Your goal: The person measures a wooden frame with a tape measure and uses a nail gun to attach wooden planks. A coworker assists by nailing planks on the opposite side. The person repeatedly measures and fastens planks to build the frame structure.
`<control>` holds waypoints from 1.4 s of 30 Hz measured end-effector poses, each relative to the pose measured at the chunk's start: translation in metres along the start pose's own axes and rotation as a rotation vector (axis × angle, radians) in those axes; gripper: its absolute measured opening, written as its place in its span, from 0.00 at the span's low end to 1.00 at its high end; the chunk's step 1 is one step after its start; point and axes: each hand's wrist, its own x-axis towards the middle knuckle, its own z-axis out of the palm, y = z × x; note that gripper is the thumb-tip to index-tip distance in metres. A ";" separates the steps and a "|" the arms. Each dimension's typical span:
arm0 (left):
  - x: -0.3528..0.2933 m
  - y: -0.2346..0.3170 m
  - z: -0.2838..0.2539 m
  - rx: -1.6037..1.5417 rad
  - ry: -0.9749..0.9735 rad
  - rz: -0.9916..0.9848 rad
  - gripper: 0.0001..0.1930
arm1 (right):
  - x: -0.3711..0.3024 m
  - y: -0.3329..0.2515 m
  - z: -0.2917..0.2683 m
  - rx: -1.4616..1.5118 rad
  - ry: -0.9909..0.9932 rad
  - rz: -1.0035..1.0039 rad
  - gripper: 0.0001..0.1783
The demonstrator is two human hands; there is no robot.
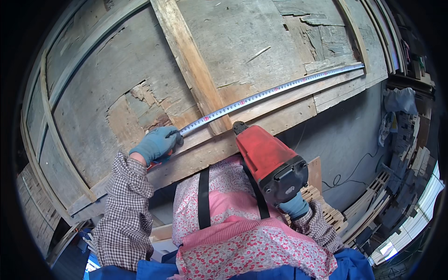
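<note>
My left hand, in a blue-grey glove, is closed at the near edge of a large worn wooden panel. From it a tape measure stretches right along the panel's near strip, its far end by a crosswise batten. The case is mostly hidden under the hand; a bit of red shows below it. My right hand, gloved too, is wrapped round the handle of a red and black nail gun. The gun's nose sits at the panel's edge, beside the near end of the middle batten.
Splintered patches and a loose sliver show on the panel. More framing battens run along its left side. To the right, stacked wood strips, a dark cord and a hanging plastic bag are seen.
</note>
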 end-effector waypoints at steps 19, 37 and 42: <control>0.000 -0.003 0.000 0.109 0.029 0.011 0.13 | 0.000 -0.004 -0.009 -0.467 0.077 -0.194 0.26; 0.001 0.005 0.001 -0.031 -0.020 -0.088 0.13 | -0.014 -0.002 -0.017 -0.258 0.153 -0.164 0.33; -0.004 0.012 -0.001 0.014 -0.006 -0.087 0.13 | -0.011 -0.011 -0.021 -0.182 0.128 -0.207 0.34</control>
